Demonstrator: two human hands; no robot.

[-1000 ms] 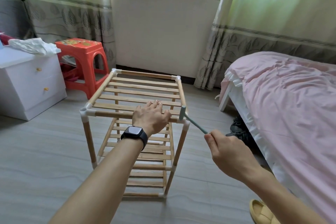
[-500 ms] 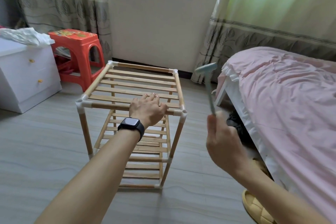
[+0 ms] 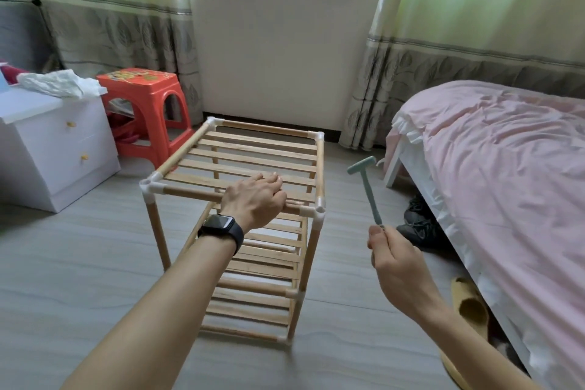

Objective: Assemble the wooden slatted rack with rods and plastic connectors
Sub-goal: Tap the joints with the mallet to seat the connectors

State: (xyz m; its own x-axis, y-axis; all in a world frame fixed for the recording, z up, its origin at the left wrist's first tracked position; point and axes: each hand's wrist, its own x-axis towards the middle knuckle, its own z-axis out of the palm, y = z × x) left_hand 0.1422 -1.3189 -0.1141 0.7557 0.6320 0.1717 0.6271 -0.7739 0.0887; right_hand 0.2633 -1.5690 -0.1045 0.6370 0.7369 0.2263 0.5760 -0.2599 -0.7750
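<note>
Pale wooden slatted rack [image 3: 253, 149] with white plastic connectors stands upright on the grey floor [image 3: 79, 263]. My left hand [image 3: 254, 199] lies flat, fingers straight, on its top tier's near rod. My right hand [image 3: 395, 260] pinches a small teal plastic hammer [image 3: 368, 191], head up, at the rack's 3 o'clock, not touching it.

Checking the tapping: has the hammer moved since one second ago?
Yes. The hammer has lifted off the near right connector, up and to the right.

Left arm outstretched, left grip [image 3: 254, 199] flat, palm down, right grip [image 3: 395, 260] raised, fingers curled, pinching
</note>
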